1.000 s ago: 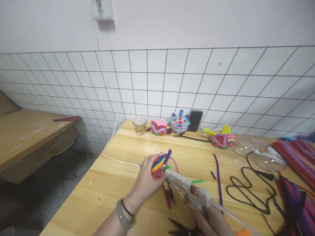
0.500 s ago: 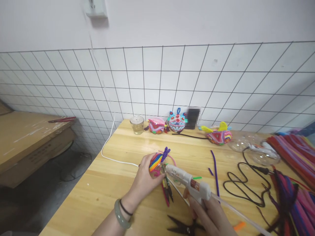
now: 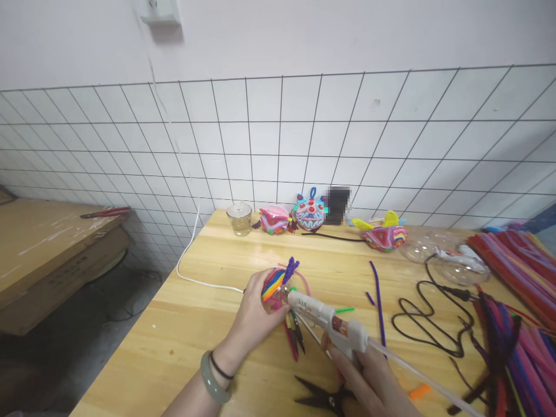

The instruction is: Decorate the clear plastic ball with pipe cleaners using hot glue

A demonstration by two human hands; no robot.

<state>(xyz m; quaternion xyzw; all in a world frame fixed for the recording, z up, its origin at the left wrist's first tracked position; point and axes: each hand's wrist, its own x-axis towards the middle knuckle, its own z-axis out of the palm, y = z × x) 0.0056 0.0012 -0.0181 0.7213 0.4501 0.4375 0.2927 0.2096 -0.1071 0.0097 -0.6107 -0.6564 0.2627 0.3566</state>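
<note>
Wooden table (image 3: 182, 341), hands (image 3: 256, 313) mid-surface

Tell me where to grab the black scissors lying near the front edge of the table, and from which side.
Grip the scissors at the handle end, coming from the right, probably. Their blades point left, with the tips toward the open wood, and the handles lie by the right hand, partly hidden under it. That hand now holds the glue gun, so it must be freed first; the left hand holds the striped ball.

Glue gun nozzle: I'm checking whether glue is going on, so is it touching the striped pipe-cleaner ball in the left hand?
Touching. In the head view the glue gun tip meets the pipe-cleaner ball with no visible gap; left hand grips the ball.
</note>
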